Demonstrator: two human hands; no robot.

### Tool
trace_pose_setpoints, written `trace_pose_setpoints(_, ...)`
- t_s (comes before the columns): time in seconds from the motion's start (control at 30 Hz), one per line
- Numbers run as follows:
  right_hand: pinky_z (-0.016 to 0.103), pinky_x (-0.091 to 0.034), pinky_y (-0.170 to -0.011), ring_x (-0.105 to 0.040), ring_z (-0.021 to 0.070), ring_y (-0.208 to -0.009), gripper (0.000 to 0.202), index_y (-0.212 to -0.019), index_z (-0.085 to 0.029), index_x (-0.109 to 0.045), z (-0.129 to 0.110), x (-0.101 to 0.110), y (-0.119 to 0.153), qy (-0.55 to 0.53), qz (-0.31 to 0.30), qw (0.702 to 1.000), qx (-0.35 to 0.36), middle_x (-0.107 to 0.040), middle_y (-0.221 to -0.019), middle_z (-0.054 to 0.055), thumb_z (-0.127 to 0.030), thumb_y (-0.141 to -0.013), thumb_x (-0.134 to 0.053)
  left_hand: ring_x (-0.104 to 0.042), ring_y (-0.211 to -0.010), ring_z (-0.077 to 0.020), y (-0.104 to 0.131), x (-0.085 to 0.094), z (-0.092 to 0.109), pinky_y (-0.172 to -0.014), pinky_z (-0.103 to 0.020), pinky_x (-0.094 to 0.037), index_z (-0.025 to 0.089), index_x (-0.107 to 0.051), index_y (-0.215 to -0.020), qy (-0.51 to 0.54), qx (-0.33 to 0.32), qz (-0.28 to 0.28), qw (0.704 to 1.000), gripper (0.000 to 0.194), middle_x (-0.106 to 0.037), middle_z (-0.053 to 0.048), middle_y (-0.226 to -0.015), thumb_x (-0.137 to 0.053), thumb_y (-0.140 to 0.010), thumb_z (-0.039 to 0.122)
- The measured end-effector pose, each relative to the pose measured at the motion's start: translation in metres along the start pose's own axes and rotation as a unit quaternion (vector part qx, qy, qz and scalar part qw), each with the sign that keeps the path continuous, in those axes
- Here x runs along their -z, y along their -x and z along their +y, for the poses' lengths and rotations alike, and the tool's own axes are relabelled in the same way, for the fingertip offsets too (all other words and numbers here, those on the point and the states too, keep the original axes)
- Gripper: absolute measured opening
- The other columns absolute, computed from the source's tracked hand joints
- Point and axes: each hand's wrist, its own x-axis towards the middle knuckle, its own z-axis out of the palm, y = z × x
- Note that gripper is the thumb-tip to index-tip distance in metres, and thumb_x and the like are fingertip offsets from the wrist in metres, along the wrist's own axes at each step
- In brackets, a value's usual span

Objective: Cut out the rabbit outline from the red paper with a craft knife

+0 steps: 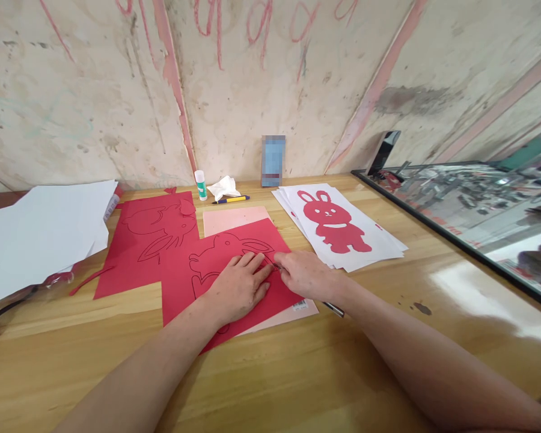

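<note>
My left hand [240,285] lies flat on a red sheet of paper [180,313] with its fingers stretched out, pressing it down. A rabbit outline [228,242] is drawn on this sheet in dark lines, and my left hand covers part of it. Closed around a slim craft knife [333,309], my right hand [304,272] rests at the sheet's right side. The knife's metal end sticks out below the palm, while its tip meets the paper near the drawn ear, just right of my left fingers. A pink board [237,218] lies under the sheet.
Another red sheet [130,264] with a drawn rabbit lies left. White papers [40,234] sit beyond it. At the back are a glue stick [201,185], tissue [224,187], pen [231,199] and blurred blue box [273,160]. A red rabbit cutout [338,225] rests on white sheets, right.
</note>
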Motion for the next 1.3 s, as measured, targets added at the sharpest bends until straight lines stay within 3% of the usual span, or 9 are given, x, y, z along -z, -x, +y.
trace_pose_setpoints(1.3,0.028,-0.033,-0.058,-0.063,0.0221,-0.074,0.021,-0.094,-0.018,-0.058,-0.0025,-0.0005,0.0067,0.025,-0.026,0.999,-0.02,-0.067,-0.083,0.01,-0.018,-0.084,-0.039,-0.042,-0.118,-0.0256,0.0005,0.0003,0.0005,-0.092,-0.04,-0.039,0.018,-0.047,-0.131,0.0,0.002,-0.002,1.0,0.041,-0.046,-0.01,-0.135,-0.032,-0.097,0.036)
